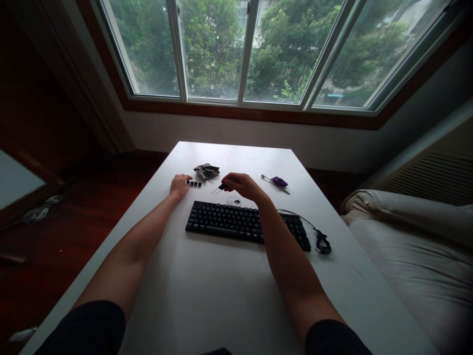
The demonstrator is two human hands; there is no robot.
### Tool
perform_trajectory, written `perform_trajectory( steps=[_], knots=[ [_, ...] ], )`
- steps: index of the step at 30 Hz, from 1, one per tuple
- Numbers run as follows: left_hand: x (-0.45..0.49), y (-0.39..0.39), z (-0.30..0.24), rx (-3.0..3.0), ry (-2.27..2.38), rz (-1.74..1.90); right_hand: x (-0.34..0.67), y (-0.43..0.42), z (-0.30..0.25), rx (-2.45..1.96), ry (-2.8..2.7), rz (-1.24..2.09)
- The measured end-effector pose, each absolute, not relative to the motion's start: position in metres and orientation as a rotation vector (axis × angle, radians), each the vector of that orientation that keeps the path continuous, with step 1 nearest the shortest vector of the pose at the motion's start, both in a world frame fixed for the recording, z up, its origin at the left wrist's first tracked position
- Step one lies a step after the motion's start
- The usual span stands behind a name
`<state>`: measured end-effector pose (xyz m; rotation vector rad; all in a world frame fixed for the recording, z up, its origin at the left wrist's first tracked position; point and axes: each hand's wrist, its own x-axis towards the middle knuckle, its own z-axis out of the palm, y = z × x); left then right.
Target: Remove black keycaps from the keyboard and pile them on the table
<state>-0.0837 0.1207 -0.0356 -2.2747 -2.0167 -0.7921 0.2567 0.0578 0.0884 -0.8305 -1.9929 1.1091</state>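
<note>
At the left of the white table, my left hand [179, 187] is low over the tabletop, its fingers closed about the left end of a short row of black keycaps [195, 184]. The fingertips are small and partly hidden. Held in my right hand [238, 183] is a keycap puller [222, 186] with a dark handle; its thin wire loops point down and left. Just below sits a small clear round dish [233, 201] with something dark in it. My right forearm crosses above a black keyboard [221, 219] and hides part of its right side.
A crumpled grey cloth [207, 171] lies behind the keycaps. To the right are a purple bundle [280, 182] and a thin stick-like tool [266, 178]. The keyboard's coiled cable [323, 243] rests near the right edge of the white table [207, 296]. A pale couch [410, 236] stands alongside.
</note>
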Motion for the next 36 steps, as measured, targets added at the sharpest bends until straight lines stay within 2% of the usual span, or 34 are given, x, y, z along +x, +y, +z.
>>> perform_trajectory(
  steps=[16,23,28,33,36],
  knots=[
    [-0.084,0.118,-0.044,-2.251,-1.975,-1.041,0.257,0.058,0.088,-0.837,-1.996,1.092],
    [-0.073,0.098,-0.045,-2.021,-2.076,-1.329,0.255,0.064,0.079,-0.873,-1.945,1.119],
    [-0.061,0.075,-0.046,-2.045,-2.189,-1.56,0.25,0.064,0.076,-1.017,-1.948,0.931],
    [-0.046,0.051,-0.039,-2.553,-2.18,-1.741,0.247,0.059,0.075,-1.105,-2.073,0.808],
    [-0.04,0.041,-0.033,-2.921,-2.092,-1.54,0.243,0.056,0.074,-1.137,-2.14,0.74]
  ],
)
